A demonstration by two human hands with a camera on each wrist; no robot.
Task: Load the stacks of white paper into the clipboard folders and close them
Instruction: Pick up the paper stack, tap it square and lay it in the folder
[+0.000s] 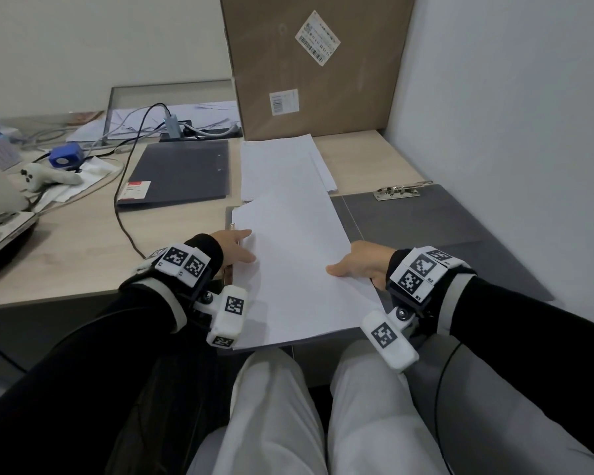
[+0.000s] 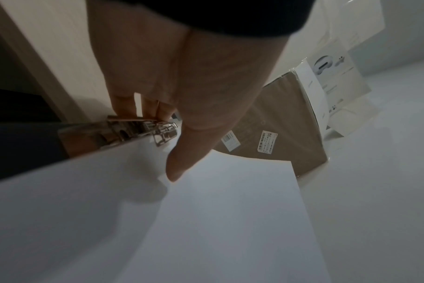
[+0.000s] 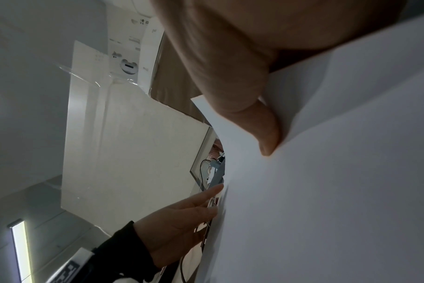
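A stack of white paper point(image 1: 299, 262) lies tilted on the left half of an open grey clipboard folder point(image 1: 408, 224) at the desk's front edge. My left hand point(image 1: 240, 248) rests at the paper's left edge. Its thumb lies flat on the sheet, and its fingers touch the metal clip point(image 2: 138, 130) there. My right hand point(image 1: 354, 265) pinches the paper's right edge, with the thumb point(image 3: 262, 124) on top and the fingers hidden beneath. A second paper stack point(image 1: 278, 166) lies behind. A closed grey folder point(image 1: 179, 173) sits at the back left.
A tall cardboard box point(image 1: 309, 63) leans against the wall behind the papers. Another metal clip point(image 1: 400, 192) sits at the open folder's far edge. A black cable point(image 1: 124, 207) crosses the desk. At the left are a laptop point(image 1: 0, 221) and a white controller point(image 1: 45, 176). A wall stands close on the right.
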